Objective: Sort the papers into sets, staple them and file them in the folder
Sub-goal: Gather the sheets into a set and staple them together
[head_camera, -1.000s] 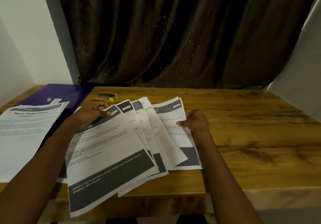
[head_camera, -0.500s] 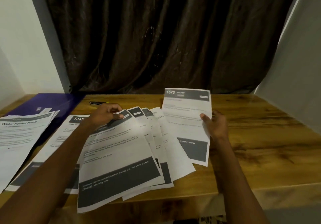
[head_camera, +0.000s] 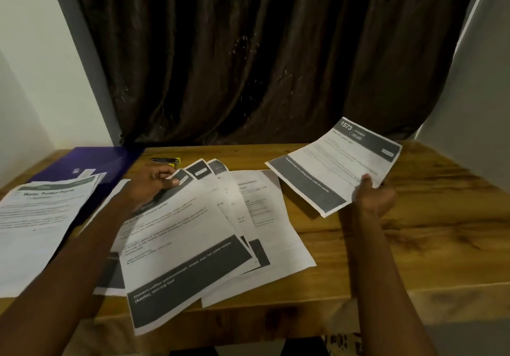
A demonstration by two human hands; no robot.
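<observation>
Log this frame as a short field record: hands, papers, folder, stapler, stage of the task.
left hand: pinches top corner of fanned sheets
right hand: holds sheet 1573 lifted off the table, apart from the fan
sorted pile: far left, partly over purple folder
stapler: beyond the left hand, untouched
stage: sorting; stapling not begun

Readable print on the white sheets we handle

We read "1573" in the dark header band of the white printed sheet (head_camera: 339, 168) our right hand (head_camera: 372, 198) pinches above the wooden table; "Water Potted Plants" heads the top sheet of the white paper stack (head_camera: 41, 212) at far left; the fanned white pages (head_camera: 187, 234) under our left hand (head_camera: 151, 184) show "(kettle), stirring tool", the rest too blurred to read
</observation>
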